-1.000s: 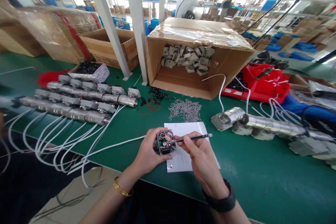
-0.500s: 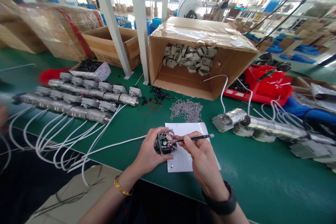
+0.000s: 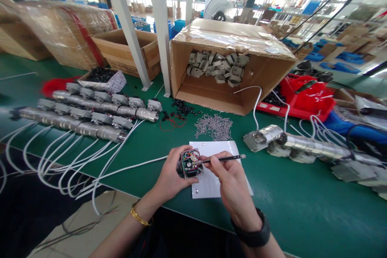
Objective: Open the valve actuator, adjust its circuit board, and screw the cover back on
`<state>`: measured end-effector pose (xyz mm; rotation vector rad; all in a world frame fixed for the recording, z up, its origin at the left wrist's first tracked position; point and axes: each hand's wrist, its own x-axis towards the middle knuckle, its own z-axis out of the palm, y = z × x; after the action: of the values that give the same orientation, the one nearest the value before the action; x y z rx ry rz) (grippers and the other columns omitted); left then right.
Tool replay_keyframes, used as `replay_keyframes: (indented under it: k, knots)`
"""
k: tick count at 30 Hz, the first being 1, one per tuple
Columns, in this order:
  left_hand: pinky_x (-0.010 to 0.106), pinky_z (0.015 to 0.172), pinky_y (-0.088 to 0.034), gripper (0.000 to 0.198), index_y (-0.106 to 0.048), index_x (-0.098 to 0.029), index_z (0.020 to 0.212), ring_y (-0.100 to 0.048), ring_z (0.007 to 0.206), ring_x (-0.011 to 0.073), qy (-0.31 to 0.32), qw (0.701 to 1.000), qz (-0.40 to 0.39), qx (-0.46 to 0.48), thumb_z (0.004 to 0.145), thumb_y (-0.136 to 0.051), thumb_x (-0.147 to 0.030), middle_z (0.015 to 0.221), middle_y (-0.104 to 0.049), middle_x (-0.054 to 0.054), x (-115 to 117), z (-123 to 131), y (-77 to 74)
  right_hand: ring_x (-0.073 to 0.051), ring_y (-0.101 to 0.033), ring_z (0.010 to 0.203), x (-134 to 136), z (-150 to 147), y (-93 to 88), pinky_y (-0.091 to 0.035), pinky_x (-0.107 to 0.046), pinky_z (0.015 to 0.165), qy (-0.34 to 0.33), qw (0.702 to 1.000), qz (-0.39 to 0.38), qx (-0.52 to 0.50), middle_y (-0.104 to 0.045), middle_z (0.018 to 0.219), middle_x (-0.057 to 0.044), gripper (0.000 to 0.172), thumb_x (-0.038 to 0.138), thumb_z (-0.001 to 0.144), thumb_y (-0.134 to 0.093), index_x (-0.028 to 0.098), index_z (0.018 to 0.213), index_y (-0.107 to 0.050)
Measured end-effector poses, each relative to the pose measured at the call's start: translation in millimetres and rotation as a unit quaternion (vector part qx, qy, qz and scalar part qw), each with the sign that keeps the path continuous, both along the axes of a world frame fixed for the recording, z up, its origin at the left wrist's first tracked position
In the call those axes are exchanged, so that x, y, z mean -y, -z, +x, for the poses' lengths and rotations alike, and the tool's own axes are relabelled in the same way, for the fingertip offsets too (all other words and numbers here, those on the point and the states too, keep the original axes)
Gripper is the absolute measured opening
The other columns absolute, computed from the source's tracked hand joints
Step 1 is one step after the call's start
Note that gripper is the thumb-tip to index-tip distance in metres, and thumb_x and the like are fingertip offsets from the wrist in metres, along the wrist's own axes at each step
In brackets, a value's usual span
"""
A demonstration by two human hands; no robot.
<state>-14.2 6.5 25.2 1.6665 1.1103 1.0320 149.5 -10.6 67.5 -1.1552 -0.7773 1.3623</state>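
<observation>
My left hand (image 3: 169, 175) is wrapped round a small black housing (image 3: 191, 163). Its open face is turned up and shows coloured wires and a circuit board. A white cable (image 3: 133, 167) runs off to the left from behind that hand. Pinched in my right hand (image 3: 234, 181) are slim black tweezers (image 3: 227, 158), their metal tips reaching among the wires inside the housing. Under both hands lies a white sheet (image 3: 208, 189) with small round metal pieces on it. What the tips touch is too small to make out.
Loose screws (image 3: 213, 127) are heaped beyond the sheet, beside small black parts (image 3: 183, 107). A cardboard box (image 3: 193, 91) of grey covers stands behind. Metal cylinder assemblies (image 3: 72, 121) with white cables lie left, similar ones (image 3: 314, 145) right. A red bin (image 3: 317, 102) sits back right.
The view has shifted slightly. Both hands keep the same hold, and the tweezers' tips stay inside the housing. A person in the background at the upper left shows more fully.
</observation>
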Motion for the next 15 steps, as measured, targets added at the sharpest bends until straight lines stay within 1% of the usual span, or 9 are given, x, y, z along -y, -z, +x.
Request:
replay_keyframes:
  k: [2,4,5,7,8,10,12,14,15]
  knots:
    - [0.050,0.099,-0.038,0.086,-0.033,-0.024,0.131,-0.047,0.113,0.0296,-0.013,0.999,0.037,0.009,0.061,-0.083,-0.031,0.127,-0.041,0.012,0,-1,5.8,-0.018,-0.063,0.077,0,0,-0.2,-0.048,-0.032,0.074,0.003,1.000,0.001,0.006,-0.068,0.084,-0.005,0.027,0.040,0.076,-0.069,0.018,0.081,-0.054]
    - [0.052,0.100,-0.038,0.086,-0.030,-0.025,0.131,-0.047,0.114,0.0301,-0.032,0.994,0.105,0.012,0.063,-0.082,-0.034,0.130,-0.037,0.013,0,-2,10.6,-0.018,-0.063,0.076,-1,0,0.3,-0.048,-0.032,0.074,0.007,1.000,0.002,0.011,-0.068,0.083,-0.005,0.027,0.040,0.076,-0.069,0.018,0.080,-0.055]
    - [0.052,0.099,-0.038,0.080,-0.032,-0.026,0.129,-0.046,0.115,0.0297,-0.038,0.989,0.146,0.005,0.065,-0.081,-0.033,0.129,-0.037,0.013,1,-2,12.2,-0.018,-0.063,0.076,-2,0,0.8,-0.049,-0.032,0.074,0.007,1.000,0.003,0.013,-0.068,0.083,-0.005,0.027,0.040,0.076,-0.069,0.018,0.079,-0.055]
    - [0.049,0.096,-0.042,0.061,-0.039,-0.028,0.121,-0.045,0.117,0.0285,-0.036,0.974,0.221,-0.028,0.072,-0.075,-0.027,0.129,-0.038,0.011,2,-3,13.6,-0.018,-0.063,0.078,-3,0,1.9,-0.049,-0.032,0.073,0.004,1.000,0.005,0.018,-0.067,0.084,-0.005,0.026,0.039,0.077,-0.068,0.018,0.079,-0.054]
    - [0.047,0.095,-0.044,0.052,-0.041,-0.028,0.117,-0.044,0.119,0.0280,-0.032,0.967,0.249,-0.050,0.076,-0.072,-0.024,0.128,-0.038,0.010,3,-4,13.6,-0.019,-0.063,0.079,-3,-1,1.9,-0.049,-0.033,0.074,0.003,1.000,0.007,0.022,-0.067,0.084,-0.005,0.024,0.039,0.078,-0.067,0.018,0.080,-0.054]
    - [0.045,0.095,-0.045,0.043,-0.044,-0.030,0.116,-0.043,0.121,0.0273,-0.026,0.956,0.280,-0.087,0.081,-0.066,-0.020,0.129,-0.039,0.009,5,-4,12.9,-0.020,-0.063,0.080,0,-3,-0.8,-0.050,-0.034,0.073,0.001,0.998,0.021,0.054,-0.067,0.084,-0.005,0.020,0.036,0.080,-0.064,0.018,0.081,-0.054]
    - [0.045,0.097,-0.044,0.044,-0.043,-0.030,0.119,-0.042,0.122,0.0273,-0.029,0.951,0.289,-0.105,0.083,-0.063,-0.018,0.130,-0.039,0.009,6,-5,12.2,-0.021,-0.063,0.084,6,-5,-8.1,-0.050,-0.036,0.075,0.017,0.988,0.085,0.132,-0.066,0.085,-0.005,0.011,0.030,0.083,-0.060,0.020,0.082,-0.056]
    - [0.044,0.097,-0.044,0.045,-0.042,-0.029,0.122,-0.043,0.122,0.0269,-0.035,0.953,0.280,-0.107,0.083,-0.062,-0.018,0.131,-0.039,0.010,7,-6,12.2,-0.022,-0.061,0.093,13,-3,-18.6,-0.048,-0.039,0.082,0.062,0.955,0.195,0.216,-0.064,0.092,-0.005,0.002,0.020,0.086,-0.056,0.022,0.086,-0.057]
    - [0.044,0.098,-0.043,0.044,-0.043,-0.028,0.121,-0.042,0.122,0.0269,-0.032,0.955,0.274,-0.105,0.083,-0.062,-0.018,0.131,-0.039,0.011,7,-6,12.5,-0.022,-0.059,0.098,16,-1,-23.6,-0.046,-0.041,0.086,0.094,0.934,0.244,0.243,-0.063,0.097,-0.004,0.008,0.017,0.086,-0.054,0.023,0.089,-0.057]
